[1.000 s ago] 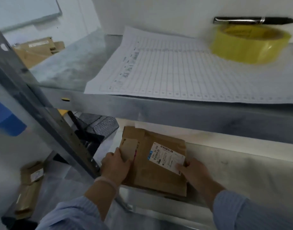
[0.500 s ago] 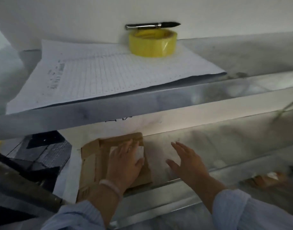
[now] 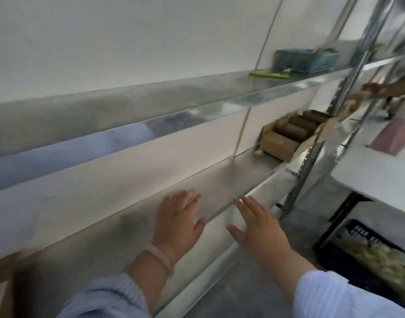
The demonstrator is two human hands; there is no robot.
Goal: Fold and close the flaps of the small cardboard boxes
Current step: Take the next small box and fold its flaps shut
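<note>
Shelving [image 3: 308,161] of bare metal runs along a pale wall. Over the lower shelf [image 3: 242,166] the left hand [image 3: 177,222] is held palm down, fingers straight and a little spread, holding nothing; whether it touches the metal I cannot tell. A pale bracelet [image 3: 160,258] sits on its wrist. The right hand [image 3: 257,228] is just beside it at the shelf's front edge, flat and empty too. The cardboard boxes [image 3: 286,136] stand at the far right end of that same shelf, well apart from both hands. A blue basket [image 3: 311,60] rests on the upper shelf [image 3: 151,106]; a dark crate [image 3: 369,246] sits low at right.
</note>
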